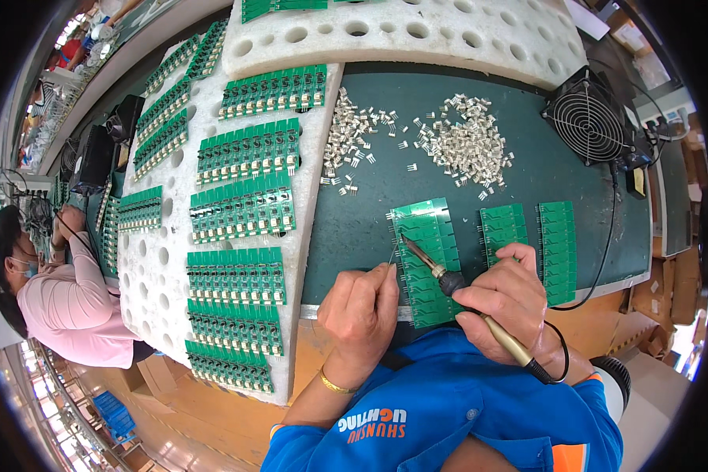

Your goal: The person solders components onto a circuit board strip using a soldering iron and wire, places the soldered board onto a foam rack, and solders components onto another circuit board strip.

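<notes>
My right hand (507, 295) is wrapped round a soldering iron (505, 338) with a gold handle and dark grip. The iron's tip points up and left, at the left edge of a green circuit board panel (429, 303); whether it touches is too small to tell. My left hand (359, 315) is closed in a pinch beside that edge, holding a thin solder wire (393, 250) that reaches toward the tip. Two more green panels, a nearer one (502, 226) and a farther one (557, 252), lie to the right, the first partly hidden by my right hand.
Loose white connectors form one pile (468, 149) and a second pile (346, 134) farther left. White foam (295, 346) with rows of populated boards (236, 275) stands left; another foam slab (409, 55) lies across the back. A black fan (588, 122) is back right. A co-worker (71, 311) sits far left.
</notes>
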Demonstrator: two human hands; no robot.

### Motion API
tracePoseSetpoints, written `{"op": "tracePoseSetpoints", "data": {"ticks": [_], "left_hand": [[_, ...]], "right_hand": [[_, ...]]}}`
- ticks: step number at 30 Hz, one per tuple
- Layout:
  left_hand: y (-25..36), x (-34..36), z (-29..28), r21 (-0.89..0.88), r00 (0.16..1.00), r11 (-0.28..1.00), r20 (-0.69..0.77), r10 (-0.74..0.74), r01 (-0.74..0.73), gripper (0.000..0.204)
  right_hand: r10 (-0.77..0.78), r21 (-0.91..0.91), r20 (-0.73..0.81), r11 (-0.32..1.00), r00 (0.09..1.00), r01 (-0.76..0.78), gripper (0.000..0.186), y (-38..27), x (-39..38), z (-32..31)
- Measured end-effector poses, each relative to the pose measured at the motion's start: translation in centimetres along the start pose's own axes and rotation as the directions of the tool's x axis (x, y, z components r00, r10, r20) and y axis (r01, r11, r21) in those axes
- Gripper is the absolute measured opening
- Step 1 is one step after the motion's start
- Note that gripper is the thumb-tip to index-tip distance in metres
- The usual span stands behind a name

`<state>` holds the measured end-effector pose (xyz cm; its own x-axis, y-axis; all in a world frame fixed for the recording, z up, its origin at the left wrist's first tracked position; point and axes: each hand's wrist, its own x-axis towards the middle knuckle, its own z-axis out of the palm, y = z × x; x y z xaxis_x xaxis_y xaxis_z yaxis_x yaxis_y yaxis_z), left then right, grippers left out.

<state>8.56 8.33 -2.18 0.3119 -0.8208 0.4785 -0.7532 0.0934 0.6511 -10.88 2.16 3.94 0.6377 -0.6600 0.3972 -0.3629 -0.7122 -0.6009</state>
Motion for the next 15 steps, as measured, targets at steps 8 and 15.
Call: {"op": "tracePoseSetpoints", "data": {"ticks": [8,15], "left_hand": [[-0.3,-0.09,0.16,0.005,0.999,0.999,0.003,0.043,-0.043,0.018],[-0.09,0.04,0.15,0.007,0.999,0.999,-0.009,0.054,-0.054,0.018]], "right_hand": [[-0.001,0.009,0.001,1.0,1.0,0.001,0.036,0.05,0.1,0.1],[-0.002,0.01,-0.003,1.0,1.0,0.002,0.036,0.07,0.07,0.1]]}}
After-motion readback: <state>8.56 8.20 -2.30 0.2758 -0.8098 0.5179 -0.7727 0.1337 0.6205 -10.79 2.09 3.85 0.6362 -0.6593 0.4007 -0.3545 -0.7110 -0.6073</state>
